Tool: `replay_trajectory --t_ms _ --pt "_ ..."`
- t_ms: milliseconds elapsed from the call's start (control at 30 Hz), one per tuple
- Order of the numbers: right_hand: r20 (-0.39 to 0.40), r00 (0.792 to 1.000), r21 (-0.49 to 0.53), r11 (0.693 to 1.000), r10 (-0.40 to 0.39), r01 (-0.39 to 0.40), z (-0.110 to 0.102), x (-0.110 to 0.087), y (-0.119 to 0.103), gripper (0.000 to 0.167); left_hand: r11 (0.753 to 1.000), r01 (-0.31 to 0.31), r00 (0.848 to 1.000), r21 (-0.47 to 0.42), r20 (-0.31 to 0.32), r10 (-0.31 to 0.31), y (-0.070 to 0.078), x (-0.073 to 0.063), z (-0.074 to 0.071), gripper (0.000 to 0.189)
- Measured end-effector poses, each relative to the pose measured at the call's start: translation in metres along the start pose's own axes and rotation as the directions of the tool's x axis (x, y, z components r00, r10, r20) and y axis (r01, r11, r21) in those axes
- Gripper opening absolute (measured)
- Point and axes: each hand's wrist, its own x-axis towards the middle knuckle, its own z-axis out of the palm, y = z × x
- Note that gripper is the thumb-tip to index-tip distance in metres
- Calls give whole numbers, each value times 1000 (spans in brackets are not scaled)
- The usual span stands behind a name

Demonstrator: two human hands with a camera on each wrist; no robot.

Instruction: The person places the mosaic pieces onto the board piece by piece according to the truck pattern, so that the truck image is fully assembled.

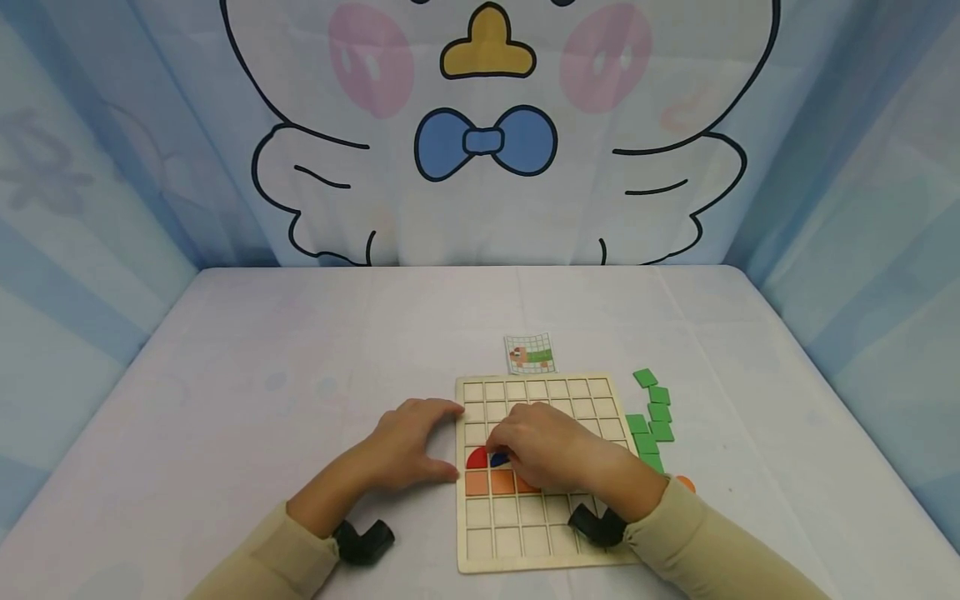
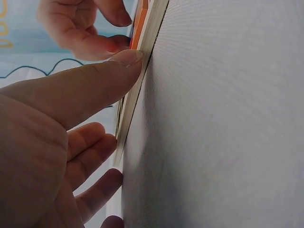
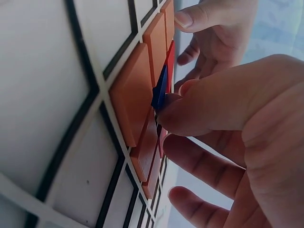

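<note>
A wooden grid board [image 1: 477,546] lies on the table, with a row of orange tiles [image 1: 502,482] and a red rounded tile [image 1: 477,459] in its cells. My left hand [image 1: 401,446] is at the board's left side, thumb and fingers spread, the thumb tip [image 2: 129,57] touching the edge. Over the middle of the board, my right hand [image 1: 551,450] pinches a small blue tile [image 3: 160,90] beside the red one. That blue tile is tilted, and the fingers partly cover it. Some cells under the right hand are hidden.
Several green tiles [image 1: 660,413] lie right of the board, and an orange rounded tile [image 1: 686,483] shows beside the right sleeve. A picture card [image 1: 530,354] with a gridded pattern lies beyond the far edge. Printed curtains [image 1: 487,217] stand behind the table.
</note>
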Motion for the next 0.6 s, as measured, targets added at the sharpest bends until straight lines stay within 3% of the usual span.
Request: replay_trajectory --t_ms 600 --pt "-12 999 37 999 -34 35 -1 2 1 22 1000 -10 1000 4 2 10 -2 0 0 71"
